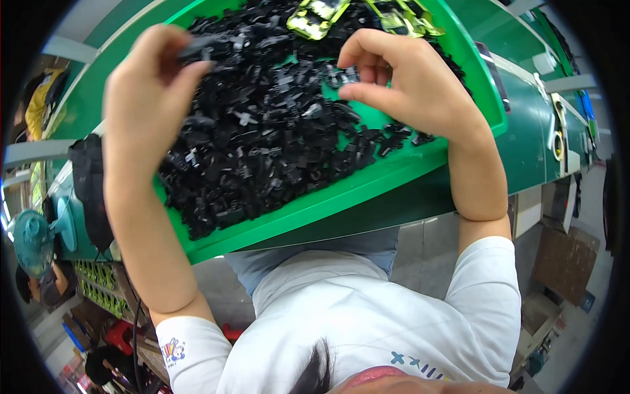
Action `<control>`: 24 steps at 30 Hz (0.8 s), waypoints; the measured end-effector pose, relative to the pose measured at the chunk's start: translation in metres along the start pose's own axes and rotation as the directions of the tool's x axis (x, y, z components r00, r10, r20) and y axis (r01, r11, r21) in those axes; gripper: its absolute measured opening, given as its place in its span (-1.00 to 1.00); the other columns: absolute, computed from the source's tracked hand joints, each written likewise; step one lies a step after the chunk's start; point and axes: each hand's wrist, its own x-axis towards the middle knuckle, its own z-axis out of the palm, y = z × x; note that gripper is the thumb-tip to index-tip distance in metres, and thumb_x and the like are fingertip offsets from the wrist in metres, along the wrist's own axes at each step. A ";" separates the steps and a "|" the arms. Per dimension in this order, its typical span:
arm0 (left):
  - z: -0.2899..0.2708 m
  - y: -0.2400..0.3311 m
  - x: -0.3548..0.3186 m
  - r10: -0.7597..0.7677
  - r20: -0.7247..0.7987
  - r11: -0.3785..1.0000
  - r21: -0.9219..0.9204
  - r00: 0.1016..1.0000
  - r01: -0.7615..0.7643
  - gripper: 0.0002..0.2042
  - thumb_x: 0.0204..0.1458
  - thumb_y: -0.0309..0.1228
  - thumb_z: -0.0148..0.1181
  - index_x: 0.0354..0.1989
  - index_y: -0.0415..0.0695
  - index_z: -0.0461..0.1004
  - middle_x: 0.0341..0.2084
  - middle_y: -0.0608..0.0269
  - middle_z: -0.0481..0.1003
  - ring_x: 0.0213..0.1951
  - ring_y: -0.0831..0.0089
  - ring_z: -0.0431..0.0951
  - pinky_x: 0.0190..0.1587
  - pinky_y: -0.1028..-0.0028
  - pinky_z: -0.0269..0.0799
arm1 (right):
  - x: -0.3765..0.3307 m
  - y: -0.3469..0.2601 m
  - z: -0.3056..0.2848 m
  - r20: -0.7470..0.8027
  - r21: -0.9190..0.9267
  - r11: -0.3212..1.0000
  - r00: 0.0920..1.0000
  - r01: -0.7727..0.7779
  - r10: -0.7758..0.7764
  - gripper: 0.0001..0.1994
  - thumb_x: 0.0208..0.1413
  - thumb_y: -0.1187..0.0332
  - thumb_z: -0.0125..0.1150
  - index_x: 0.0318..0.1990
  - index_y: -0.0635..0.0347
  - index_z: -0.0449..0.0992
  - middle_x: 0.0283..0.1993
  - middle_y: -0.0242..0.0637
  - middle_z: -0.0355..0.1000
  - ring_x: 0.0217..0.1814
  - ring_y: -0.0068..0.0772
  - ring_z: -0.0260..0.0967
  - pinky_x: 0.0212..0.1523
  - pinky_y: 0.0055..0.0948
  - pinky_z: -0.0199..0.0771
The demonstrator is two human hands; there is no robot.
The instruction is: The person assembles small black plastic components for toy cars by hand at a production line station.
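A large green tray (308,209) lies in front of me, heaped with small black plastic parts (256,141). Over its left side, my left hand (147,98) is curled and blurred by motion, with a dark plastic part (197,47) at its fingertips. My right hand (413,82) hovers over the right side of the heap. Its thumb and curled fingers close around a small black plastic part (349,75), whose exact shape is hard to make out. Just beyond the hands, shiny yellow-green plastic pieces (318,18) rest on the heap at the tray's far side.
The tray sits on a dark green worktable (518,125) with a white edge. A roll of tape (558,144) lies on the far right. At left stand a teal fan (33,235) and a black bag (90,190). Other people are partly visible at the lower left.
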 end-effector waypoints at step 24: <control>0.014 0.013 -0.011 0.231 0.150 0.961 0.116 0.961 -0.249 -0.68 -0.05 -0.34 0.37 -0.17 -0.26 0.51 -0.16 0.08 0.52 -0.11 0.09 0.52 -0.04 0.29 0.44 | -0.059 0.040 -0.035 0.309 -0.333 0.937 0.927 -0.102 0.210 -0.44 -0.27 0.41 0.49 0.02 0.16 0.48 0.05 -0.23 0.42 0.18 -0.09 0.30 0.20 -0.23 0.32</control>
